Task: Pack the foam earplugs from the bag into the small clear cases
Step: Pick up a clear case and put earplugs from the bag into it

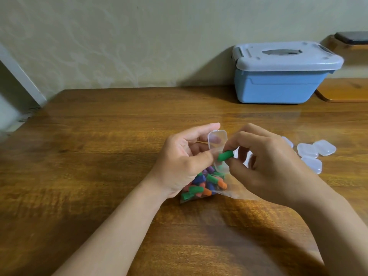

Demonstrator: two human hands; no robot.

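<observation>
A clear plastic bag (231, 193) with several green, orange, blue and purple foam earplugs (201, 186) lies on the wooden table (89, 156), partly under my hands. My left hand (185, 162) holds a small clear case (217, 138) with its lid up, above the bag. My right hand (264, 162) pinches a green earplug (225, 155) between thumb and fingers, right at the case's lower edge. Several shut clear cases (310, 154) lie on the table to the right, partly hidden by my right hand.
A blue lidded storage box (282, 76) stands at the back right against the wall. A wooden board (346, 92) lies beside it, with a dark object (352, 37) on a wooden stand at the far right. The table's left edge runs near a white frame.
</observation>
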